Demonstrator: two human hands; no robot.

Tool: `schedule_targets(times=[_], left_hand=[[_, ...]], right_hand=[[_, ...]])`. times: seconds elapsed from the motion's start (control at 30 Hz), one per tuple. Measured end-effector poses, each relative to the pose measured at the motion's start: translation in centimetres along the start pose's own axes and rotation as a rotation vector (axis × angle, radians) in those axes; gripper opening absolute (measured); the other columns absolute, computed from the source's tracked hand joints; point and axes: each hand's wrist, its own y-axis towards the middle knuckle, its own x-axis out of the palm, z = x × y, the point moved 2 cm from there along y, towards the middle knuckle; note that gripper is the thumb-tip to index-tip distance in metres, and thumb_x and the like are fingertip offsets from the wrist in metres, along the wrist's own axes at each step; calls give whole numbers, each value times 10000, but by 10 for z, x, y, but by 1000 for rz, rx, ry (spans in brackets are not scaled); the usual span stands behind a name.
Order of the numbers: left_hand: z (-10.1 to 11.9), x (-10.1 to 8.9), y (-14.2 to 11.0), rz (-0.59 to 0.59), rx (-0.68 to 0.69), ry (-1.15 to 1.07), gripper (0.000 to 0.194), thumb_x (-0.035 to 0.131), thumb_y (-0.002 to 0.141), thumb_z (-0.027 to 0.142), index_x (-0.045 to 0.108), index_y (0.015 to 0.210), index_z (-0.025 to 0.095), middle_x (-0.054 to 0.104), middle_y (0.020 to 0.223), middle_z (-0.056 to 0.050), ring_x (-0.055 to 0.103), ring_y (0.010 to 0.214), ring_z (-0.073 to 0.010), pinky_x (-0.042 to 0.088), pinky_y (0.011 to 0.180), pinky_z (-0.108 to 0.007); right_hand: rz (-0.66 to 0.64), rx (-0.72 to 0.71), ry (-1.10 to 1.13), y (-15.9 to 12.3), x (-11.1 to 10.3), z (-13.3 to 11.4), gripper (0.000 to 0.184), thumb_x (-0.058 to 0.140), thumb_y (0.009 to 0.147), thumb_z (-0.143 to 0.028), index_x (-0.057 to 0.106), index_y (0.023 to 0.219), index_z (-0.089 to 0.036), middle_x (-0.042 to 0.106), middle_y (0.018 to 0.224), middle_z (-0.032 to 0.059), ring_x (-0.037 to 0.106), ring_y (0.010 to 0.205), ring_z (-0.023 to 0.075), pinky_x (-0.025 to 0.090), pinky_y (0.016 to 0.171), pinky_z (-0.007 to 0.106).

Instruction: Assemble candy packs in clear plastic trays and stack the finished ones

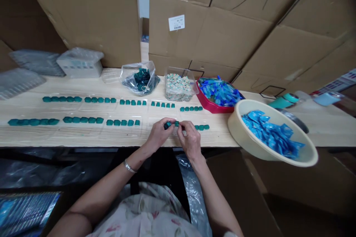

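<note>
Head view, looking down on a pale wooden bench [83, 137]. Left hand [158, 134] closed to a pinch on a small teal piece [167, 125]. Right hand [191, 139] also closed, fingertips on a second teal piece [176, 123] just beside the first; too small to tell whether the two touch. Both hands sit over a front row of teal pieces [83, 120], laid in spaced groups near the bench edge, with a few more just right of the hands. A back row of teal pieces [111, 100] runs parallel behind it. Farther back, left to right: a clear bag of dark teal pieces [140, 78], a clear tub of pale chips [179, 83], and a red tray [213, 108] of blue strips. At right, a cream bowl [247, 142], tilted, holds blue packets [271, 133]. Metal bangle [129, 166] on the left wrist. Cardboard boxes [211, 33] stand behind the bench.
</note>
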Motion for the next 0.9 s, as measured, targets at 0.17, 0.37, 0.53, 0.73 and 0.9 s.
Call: schedule_targets(times=[0.17, 0.37, 0.53, 0.73, 0.9], left_hand=[[-4, -2, -1, 30, 211, 122, 128, 580, 780, 167, 632, 897, 172, 708, 893, -33, 656, 826, -152, 509, 789, -283], [-9, -3, -9, -15, 530, 340, 143, 483, 861, 167, 567, 976, 157, 658, 901, -60, 629, 852, -158, 509, 765, -295], [-5, -6, -16, -70, 618, 440, 154, 420, 904, 196, 551, 972, 153, 647, 921, -76, 621, 882, -166, 505, 787, -303], [-12, -9, -32, -207, 536, 477, 193, 384, 914, 166, 562, 986, 150, 642, 932, -75, 611, 881, -166, 499, 793, -307], [-21, -1, -41, -287, 506, 522, 222, 382, 899, 127, 582, 993, 154, 652, 921, -85, 620, 888, -177, 507, 784, -312]], right_hand=[[33, -37, -15, -4, -2, -5, 144, 441, 863, -130, 564, 923, -172, 615, 858, 79, 599, 834, 173, 503, 764, 300], [-106, 425, 463, 1, -8, 6, 221, 605, 793, -309, 598, 969, -175, 647, 885, 60, 625, 693, 146, 526, 649, 283], [-242, 627, 612, 4, -10, 20, 281, 649, 745, -398, 696, 902, -170, 682, 693, 31, 623, 623, 153, 519, 625, 290], [-104, 360, 351, 12, -11, 43, 206, 653, 763, -322, 716, 935, -227, 695, 942, 52, 621, 759, 168, 508, 770, 340], [-215, 143, 242, 12, 7, 50, 192, 618, 800, -208, 712, 967, -217, 696, 912, 66, 602, 873, 196, 494, 805, 340]])
